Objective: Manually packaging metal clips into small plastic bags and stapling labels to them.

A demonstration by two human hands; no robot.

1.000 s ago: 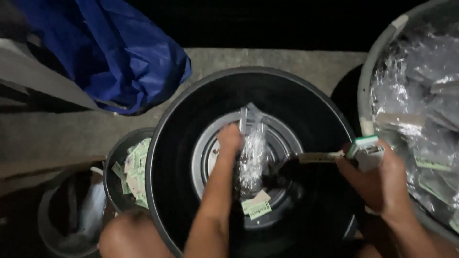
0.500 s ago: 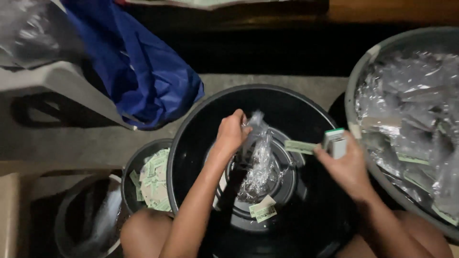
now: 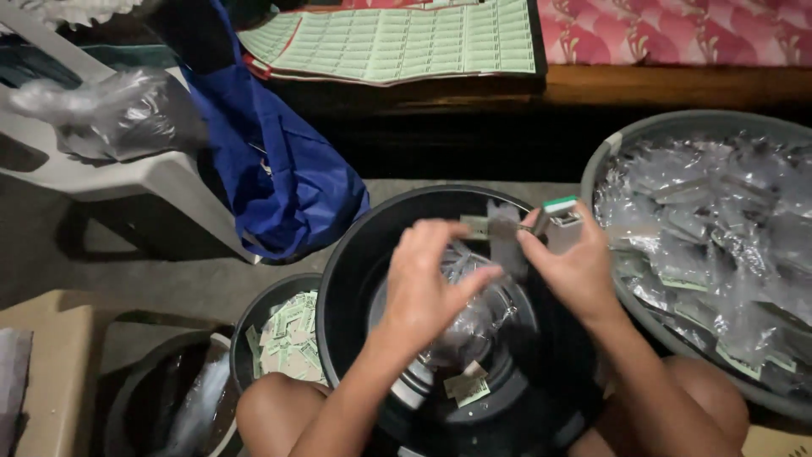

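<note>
Grey tub [image 3: 611,156], at the person's right: filled to the rim with clear packets bearing green labels. Its wall stands just beside the right wrist.

Black basin [image 3: 355,245], centre, between the knees: a round steel fitting sits in its bottom, with a few loose labels [image 3: 467,386] lying near it. Its rim rings both hands.

Blue bag [image 3: 279,178], up and left: hangs off a white chair [image 3: 127,173] and drapes down to the basin's far-left rim.

Small bucket [image 3: 254,313], left of the basin and touching it: holds a heap of green paper slips.

Sheets [image 3: 397,38] of green labels lie on a wooden ledge at the top, well apart from the hands.

Left hand [image 3: 427,292]: fingers curled, thumb extended toward the packet; whether it pinches the film cannot be told.

Right hand [image 3: 575,271]: closed on a small green-topped tool [image 3: 560,220], apparently a stapler, and its fingertips also pinch the top of the packet.

Packet [image 3: 499,254]: a clear plastic bag, held above the basin's centre between the two hands, its lower part hanging toward the fitting.

Handling, by judgement: light, limp, slick film that crumples and gives no stiff edge. It is best taken at the folded top, where the label sits.

Room: open above the basin; tight to the right against the tub, and to the left against the bag.
</note>
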